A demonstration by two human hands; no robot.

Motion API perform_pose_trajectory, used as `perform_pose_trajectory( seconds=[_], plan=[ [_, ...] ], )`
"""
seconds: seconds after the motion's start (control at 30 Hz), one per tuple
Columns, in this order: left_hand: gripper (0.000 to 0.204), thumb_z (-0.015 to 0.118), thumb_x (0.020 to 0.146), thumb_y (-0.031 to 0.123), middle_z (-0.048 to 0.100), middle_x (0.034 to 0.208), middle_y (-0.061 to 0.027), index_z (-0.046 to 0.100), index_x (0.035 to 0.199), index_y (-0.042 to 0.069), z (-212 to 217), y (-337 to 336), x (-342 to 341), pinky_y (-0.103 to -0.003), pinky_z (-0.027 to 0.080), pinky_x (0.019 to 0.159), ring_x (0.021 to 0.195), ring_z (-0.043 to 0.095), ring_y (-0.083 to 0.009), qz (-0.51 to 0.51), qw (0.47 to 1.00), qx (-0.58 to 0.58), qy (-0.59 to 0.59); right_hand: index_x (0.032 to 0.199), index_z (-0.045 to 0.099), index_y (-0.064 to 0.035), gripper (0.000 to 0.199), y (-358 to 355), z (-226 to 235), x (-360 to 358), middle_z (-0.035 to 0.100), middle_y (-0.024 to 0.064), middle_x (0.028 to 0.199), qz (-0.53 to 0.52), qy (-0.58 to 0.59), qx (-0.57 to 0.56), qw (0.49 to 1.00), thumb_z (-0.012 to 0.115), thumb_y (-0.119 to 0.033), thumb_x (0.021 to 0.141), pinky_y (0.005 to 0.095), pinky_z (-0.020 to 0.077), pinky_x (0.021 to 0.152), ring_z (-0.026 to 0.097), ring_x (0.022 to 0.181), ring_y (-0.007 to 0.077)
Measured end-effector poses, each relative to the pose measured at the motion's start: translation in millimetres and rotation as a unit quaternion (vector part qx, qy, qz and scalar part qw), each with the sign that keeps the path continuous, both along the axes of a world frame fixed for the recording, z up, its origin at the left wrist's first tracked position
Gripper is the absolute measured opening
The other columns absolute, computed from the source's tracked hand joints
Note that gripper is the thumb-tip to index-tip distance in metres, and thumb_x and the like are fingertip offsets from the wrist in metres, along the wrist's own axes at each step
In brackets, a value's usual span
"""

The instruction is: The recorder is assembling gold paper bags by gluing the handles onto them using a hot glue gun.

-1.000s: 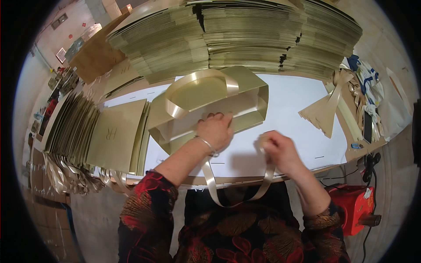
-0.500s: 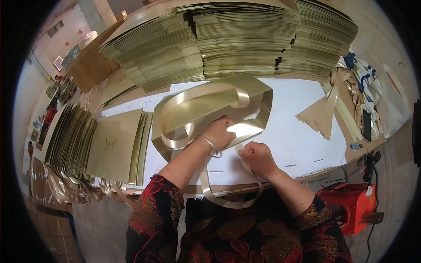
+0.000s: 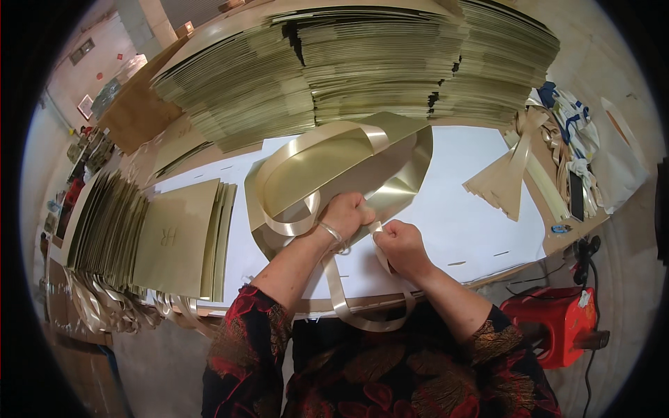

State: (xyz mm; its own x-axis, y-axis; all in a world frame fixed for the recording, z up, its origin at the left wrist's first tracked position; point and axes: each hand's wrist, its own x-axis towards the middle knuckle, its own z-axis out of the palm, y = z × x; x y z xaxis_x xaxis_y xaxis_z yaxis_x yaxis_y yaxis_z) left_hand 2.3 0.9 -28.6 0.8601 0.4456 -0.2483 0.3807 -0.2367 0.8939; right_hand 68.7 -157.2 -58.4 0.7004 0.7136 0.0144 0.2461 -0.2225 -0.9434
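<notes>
A gold paper bag [image 3: 398, 188] lies opened out in front of me, its mouth toward me. A cream ribbon handle [image 3: 277, 161] loops over its far side. My left hand [image 3: 345, 212], with a bracelet at the wrist, is closed on the bag's near wall; its fingertips are partly hidden. My right hand [image 3: 399, 246] pinches one end of a second ribbon handle [image 3: 337, 287], close to the near rim beside my left hand. This ribbon hangs in a loop over the table's front edge.
White paper [image 3: 481, 174] covers the tabletop. At the left stand folded gold bags [image 3: 178, 233] with ribbons hanging off the edge. Tall stacks of flat bags [image 3: 376, 63] rise at the back. Loose ribbons [image 3: 503, 182] lie at the right, above a red stool [image 3: 550, 324].
My left hand has drawn back from inside the bag to its near wall. My right hand has brought the ribbon end slightly up and left, nearer to the rim.
</notes>
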Motion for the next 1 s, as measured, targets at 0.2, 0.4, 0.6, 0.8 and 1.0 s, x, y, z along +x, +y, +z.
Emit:
perform_pose_trajectory(
  seconds=[0.2,0.4,0.6,0.8,1.0],
  plan=[
    [0.013,0.07,0.083,0.012,0.06,0.075,-0.0014,0.062,0.08,0.002,4,-3,-1,-0.028,0.045,0.064,0.069,0.051,-0.0092,0.01,1.0,-0.012,-0.017,0.068,0.057,0.0023,0.024,-2,-2,4,0.058,0.0168,0.06,-0.005,-0.02,-0.007,1.0,0.06,-0.018,0.081,0.0386,0.0461,0.057,0.056,0.055,0.0267],
    [0.014,0.069,0.082,0.012,0.059,0.074,-0.0008,0.061,0.079,0.002,4,-1,-4,-0.028,0.044,0.062,0.069,0.051,-0.0092,0.014,0.999,-0.022,-0.025,0.068,0.057,0.0025,0.024,4,-2,0,0.058,0.0167,0.059,0.01,0.014,0.001,1.0,0.059,-0.017,0.082,0.0377,0.0464,0.056,0.057,0.053,0.0264],
    [0.013,0.069,0.082,0.012,0.06,0.076,-0.0018,0.061,0.083,0.002,0,-3,-1,-0.028,0.045,0.063,0.069,0.052,-0.0099,0.01,0.998,-0.049,-0.03,0.067,0.056,0.0024,0.028,4,-1,5,0.056,0.0145,0.053,0.046,0.033,-0.004,0.998,0.059,-0.02,0.084,0.0371,0.045,0.05,0.057,0.049,0.0239],
    [0.013,0.069,0.081,0.01,0.064,0.081,-0.0061,0.062,0.087,0.0,-3,-6,3,-0.03,0.047,0.07,0.075,0.056,-0.0125,0.018,0.999,0.003,-0.03,0.066,0.056,-0.0019,0.033,0,19,9,0.053,0.0018,0.055,0.079,0.194,-0.04,0.977,0.062,-0.023,0.091,0.0262,0.0374,0.042,0.05,0.049,0.0081],
    [0.015,0.069,0.08,0.008,0.064,0.083,-0.0071,0.062,0.09,0.0,-1,-9,10,-0.029,0.047,0.071,0.075,0.056,-0.0138,0.012,1.0,-0.002,-0.003,0.059,0.058,-0.0014,0.044,3,6,25,0.051,0.0013,0.052,0.096,0.038,-0.038,0.994,0.067,-0.033,0.088,0.0275,0.0378,0.044,0.047,0.05,0.0076]
  ],
)
